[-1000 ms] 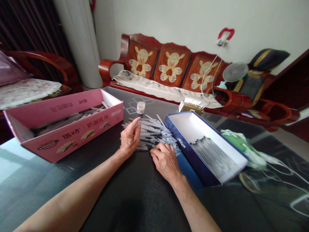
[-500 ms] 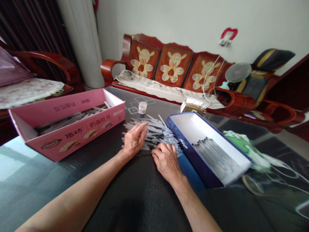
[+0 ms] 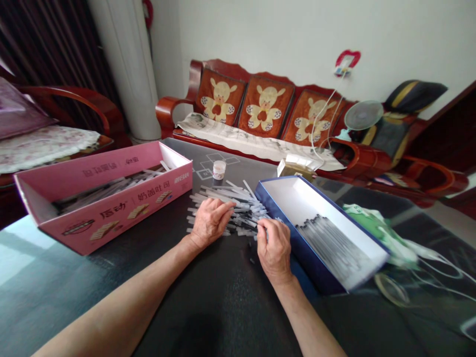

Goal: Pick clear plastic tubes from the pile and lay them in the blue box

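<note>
A loose pile of slim, whitish translucent tubes (image 3: pixel 241 194) lies on the dark table between two boxes. My left hand (image 3: pixel 210 222) is over the near left part of the pile, thumb and fingers closed together; what they grip, if anything, is hidden. At the pile's near right side, beside the blue box (image 3: pixel 277 210), my right hand (image 3: pixel 274 248) has its fingers curled into a pinch. Whether a tube is in that pinch I cannot make out. Similar tubes with dark ends (image 3: pixel 327 240) lie side by side inside the blue box.
To the left stands a long pink box (image 3: pixel 130 208) with more tubes inside. A small white jar (image 3: pixel 219 170) is behind the pile. A tissue box (image 3: pixel 295 167), a green-and-white plastic bag (image 3: pixel 379 228), a tape roll (image 3: pixel 392 289) and white cables (image 3: pixel 442 267) are at the right.
My right hand has moved right and drawn back slightly from the pile toward the blue box. My left hand has shifted a little, its fingers now reaching farther right over the tubes.
</note>
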Demonstrator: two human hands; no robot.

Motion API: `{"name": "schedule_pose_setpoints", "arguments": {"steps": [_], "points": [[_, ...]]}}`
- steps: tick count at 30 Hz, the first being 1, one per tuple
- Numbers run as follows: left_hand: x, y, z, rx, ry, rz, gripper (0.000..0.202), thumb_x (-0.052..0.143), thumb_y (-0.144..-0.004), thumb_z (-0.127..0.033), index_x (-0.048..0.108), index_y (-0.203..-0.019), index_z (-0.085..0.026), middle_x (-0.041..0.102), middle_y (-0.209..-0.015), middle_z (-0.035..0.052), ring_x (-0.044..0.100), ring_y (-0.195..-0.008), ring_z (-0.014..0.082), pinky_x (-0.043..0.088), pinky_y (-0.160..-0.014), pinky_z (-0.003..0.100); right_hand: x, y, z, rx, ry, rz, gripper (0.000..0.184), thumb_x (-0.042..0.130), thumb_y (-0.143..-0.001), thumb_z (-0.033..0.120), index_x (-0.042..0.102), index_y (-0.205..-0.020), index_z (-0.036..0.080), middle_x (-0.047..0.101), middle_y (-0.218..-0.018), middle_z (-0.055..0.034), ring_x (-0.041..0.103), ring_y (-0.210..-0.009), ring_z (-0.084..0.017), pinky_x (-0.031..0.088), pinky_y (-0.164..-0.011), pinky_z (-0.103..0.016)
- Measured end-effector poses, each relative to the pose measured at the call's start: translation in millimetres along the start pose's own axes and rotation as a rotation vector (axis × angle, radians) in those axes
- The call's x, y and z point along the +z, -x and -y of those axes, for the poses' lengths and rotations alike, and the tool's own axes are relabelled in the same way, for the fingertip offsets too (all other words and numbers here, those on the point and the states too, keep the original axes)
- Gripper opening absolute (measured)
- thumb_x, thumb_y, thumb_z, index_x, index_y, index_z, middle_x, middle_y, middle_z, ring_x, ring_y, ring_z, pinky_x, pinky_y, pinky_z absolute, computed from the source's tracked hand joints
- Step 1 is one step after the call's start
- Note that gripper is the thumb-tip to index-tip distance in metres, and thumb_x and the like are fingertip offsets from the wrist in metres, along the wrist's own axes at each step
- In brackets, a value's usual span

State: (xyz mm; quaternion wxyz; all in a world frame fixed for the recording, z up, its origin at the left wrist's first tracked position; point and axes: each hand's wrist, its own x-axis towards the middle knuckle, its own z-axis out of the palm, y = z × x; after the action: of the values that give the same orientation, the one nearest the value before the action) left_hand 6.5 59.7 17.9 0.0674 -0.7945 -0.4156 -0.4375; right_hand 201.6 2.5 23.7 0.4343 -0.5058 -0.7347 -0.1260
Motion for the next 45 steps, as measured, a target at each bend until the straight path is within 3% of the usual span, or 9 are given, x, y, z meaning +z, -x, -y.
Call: {"name": "schedule_pose_setpoints", "arguments": {"steps": [5, 26, 33, 39, 43, 45], "points": [[-0.2, 0.8, -3.6, 0.064, -0.022, 0.04, 0.027, 0.045, -0.093, -0.031, 0.064, -0.11, -0.021, 0.06, -0.08, 0.0047, 0.05, -0.077, 0.0174, 0.038, -0.073, 0.032, 0.8, 0.9, -1.3, 0.032, 0.007, 0.01, 0.015, 0.045, -0.092, 0.018, 0.059, -0.097, 0.018, 0.065, -0.09, -0.0077, 0.057, -0.088, -0.02, 0.04, -0.084, -0.034], [2.5, 3.0, -2.8, 0.1, 0.019, 0.072, 0.026, 0.046, -0.093, -0.028, 0.063, -0.111, -0.019, 0.062, -0.087, 0.0056, 0.05, -0.08, 0.018, 0.038, -0.075, 0.032, 3.3, 2.2, -8.8, 0.05, 0.002, 0.03, 0.017, 0.042, -0.093, 0.018, 0.058, -0.096, 0.017, 0.062, -0.088, -0.0085, 0.055, -0.087, -0.021, 0.043, -0.083, -0.034], [-4.8, -1.0, -9.6, 0.247, -0.104, 0.151, 0.027, 0.045, -0.093, -0.028, 0.063, -0.114, -0.024, 0.061, -0.083, 0.0038, 0.048, -0.076, 0.0176, 0.034, -0.076, 0.036, -2.2, -0.2, -14.2, -0.009, 0.008, 0.021, 0.015, 0.045, -0.092, 0.017, 0.059, -0.097, 0.017, 0.063, -0.09, -0.0091, 0.056, -0.088, -0.021, 0.045, -0.082, -0.036], [-6.5, -1.7, -18.6, 0.246, -0.167, 0.171, 0.029, 0.044, -0.093, -0.024, 0.062, -0.116, -0.026, 0.061, -0.082, 0.0042, 0.047, -0.074, 0.0177, 0.032, -0.075, 0.036, -2.6, -1.1, -9.4, -0.038, -0.021, 0.064, 0.014, 0.046, -0.092, 0.016, 0.06, -0.097, 0.017, 0.063, -0.092, -0.0094, 0.057, -0.089, -0.022, 0.046, -0.084, -0.038], [-4.6, 0.2, -25.7, 0.27, -0.137, 0.21, 0.026, 0.046, -0.093, -0.035, 0.065, -0.108, -0.026, 0.058, -0.077, 0.0033, 0.046, -0.074, 0.0178, 0.032, -0.074, 0.035, 2.6, -0.5, 1.9, -0.042, -0.137, 0.091, 0.016, 0.046, -0.091, 0.015, 0.059, -0.099, 0.018, 0.062, -0.093, -0.0092, 0.058, -0.092, -0.021, 0.048, -0.085, -0.036], [-3.4, 1.1, -26.3, 0.231, -0.126, 0.171, 0.026, 0.047, -0.092, -0.039, 0.067, -0.098, -0.025, 0.057, -0.073, 0.0027, 0.045, -0.071, 0.0175, 0.032, -0.073, 0.034, 3.8, -0.7, 4.4, -0.004, -0.207, 0.059, 0.017, 0.047, -0.09, 0.016, 0.058, -0.102, 0.017, 0.061, -0.099, -0.0106, 0.058, -0.098, -0.021, 0.048, -0.087, -0.036]]}}
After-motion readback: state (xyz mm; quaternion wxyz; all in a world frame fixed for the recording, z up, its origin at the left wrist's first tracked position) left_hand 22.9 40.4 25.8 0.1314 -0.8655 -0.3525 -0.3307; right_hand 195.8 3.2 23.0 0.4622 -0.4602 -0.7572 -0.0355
